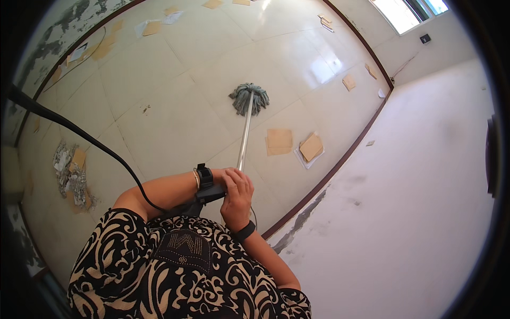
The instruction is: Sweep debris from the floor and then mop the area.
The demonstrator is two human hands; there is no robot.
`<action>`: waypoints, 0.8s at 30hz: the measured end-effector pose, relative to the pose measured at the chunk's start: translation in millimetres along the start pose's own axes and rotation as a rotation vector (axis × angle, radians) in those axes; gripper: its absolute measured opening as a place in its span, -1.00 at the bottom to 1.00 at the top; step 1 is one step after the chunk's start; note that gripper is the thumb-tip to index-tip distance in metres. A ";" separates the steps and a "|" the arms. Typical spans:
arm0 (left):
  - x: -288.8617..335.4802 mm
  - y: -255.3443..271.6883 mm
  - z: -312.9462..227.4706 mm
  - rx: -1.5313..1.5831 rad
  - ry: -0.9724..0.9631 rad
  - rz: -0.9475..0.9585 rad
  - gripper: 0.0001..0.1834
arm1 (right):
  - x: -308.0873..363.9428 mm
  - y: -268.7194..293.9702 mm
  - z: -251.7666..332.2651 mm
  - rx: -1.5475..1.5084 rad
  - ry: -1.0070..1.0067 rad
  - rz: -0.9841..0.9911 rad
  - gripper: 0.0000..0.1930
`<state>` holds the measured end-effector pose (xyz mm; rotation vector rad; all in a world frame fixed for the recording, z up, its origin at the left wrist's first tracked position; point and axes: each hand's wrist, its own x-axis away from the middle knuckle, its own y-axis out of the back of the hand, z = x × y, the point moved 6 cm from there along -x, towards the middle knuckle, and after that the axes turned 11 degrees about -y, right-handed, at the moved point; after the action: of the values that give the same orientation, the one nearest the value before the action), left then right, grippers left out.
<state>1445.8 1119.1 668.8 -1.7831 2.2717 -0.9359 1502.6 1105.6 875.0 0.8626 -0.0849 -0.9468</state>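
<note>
A mop point(246, 127) with a grey string head and a shiny metal handle reaches away from me, its head spread on the tiled floor. My right hand point(237, 199), with a black band at the wrist, is closed round the upper part of the handle. Beside it, at the same spot on the handle, my left hand point(218, 175) comes in from the left. Its fingers are hidden behind the right hand. On the left wrist sit a dark watch point(204, 175) and a bracelet. A small black device point(211, 194) is just below the hands, against my body.
Tan sheets point(279, 141) and a stack of tan pieces on white paper point(311, 147) lie right of the mop. Grey rubble point(70, 173) is heaped at left. More sheets lie along the far walls. A black cable point(90, 138) crosses the left side. A white wall point(404, 202) stands right.
</note>
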 end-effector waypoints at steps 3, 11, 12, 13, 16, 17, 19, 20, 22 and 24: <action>-29.4 19.2 -29.8 -0.027 -0.007 0.040 -0.88 | -44.5 -8.4 -13.4 0.018 -0.111 -0.009 -0.63; -115.3 20.8 -81.7 -0.077 -0.090 0.094 -0.88 | -113.7 27.1 -53.9 0.072 -0.032 0.021 -0.62; -127.6 20.9 -86.6 -0.081 -0.100 0.100 -0.88 | -122.9 30.5 -61.6 0.074 -0.020 0.029 -0.63; -140.4 22.6 -92.1 -0.091 -0.114 0.101 -0.88 | -134.4 34.5 -71.6 0.070 -0.041 0.029 -0.63; -187.4 34.0 -116.4 -0.154 -0.183 0.095 -0.87 | -177.4 47.1 -102.0 0.058 0.000 0.019 -0.64; -204.3 39.8 -131.9 -0.230 -0.280 0.117 -0.87 | -195.6 49.7 -113.0 0.043 -0.018 -0.003 -0.64; -242.7 56.5 -154.4 -0.187 -0.271 0.074 -0.87 | -235.0 52.0 -134.2 0.041 0.015 0.009 -0.64; -262.2 62.3 -167.2 -0.139 -0.284 0.067 -0.85 | -256.9 54.7 -148.1 0.029 -0.007 0.005 -0.64; -300.0 74.3 -193.5 -0.089 -0.319 -0.007 -0.83 | -294.2 63.8 -170.9 0.044 0.046 -0.003 -0.63; -337.5 79.7 -220.8 -0.222 -0.392 0.021 -0.82 | -331.5 75.8 -201.3 0.046 -0.009 -0.011 -0.63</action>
<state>1384.6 1523.6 709.7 -1.8236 2.1963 -0.2991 1436.9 1495.0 887.7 0.9021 -0.1101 -0.9622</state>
